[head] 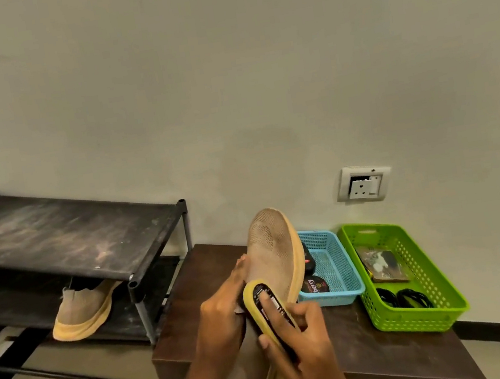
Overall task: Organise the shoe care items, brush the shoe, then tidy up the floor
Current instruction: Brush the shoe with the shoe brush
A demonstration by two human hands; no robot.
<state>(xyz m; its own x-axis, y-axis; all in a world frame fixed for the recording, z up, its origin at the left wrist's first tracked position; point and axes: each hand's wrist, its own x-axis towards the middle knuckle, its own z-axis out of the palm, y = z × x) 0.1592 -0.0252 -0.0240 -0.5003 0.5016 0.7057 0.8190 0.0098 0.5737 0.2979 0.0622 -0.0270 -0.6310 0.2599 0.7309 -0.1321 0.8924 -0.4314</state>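
Brown table under blue basket and green basket

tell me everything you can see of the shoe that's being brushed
The shoe has a beige knit upper that looks grubby and a thick yellow-tan sole. It is held toe up over the brown table. The left hand grips its upper from the left. A yellow-edged brush, held by the right hand, lies against its side.

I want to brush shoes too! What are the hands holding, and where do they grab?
The left hand grips the beige shoe by its side. The right hand grips the brush round its near end.
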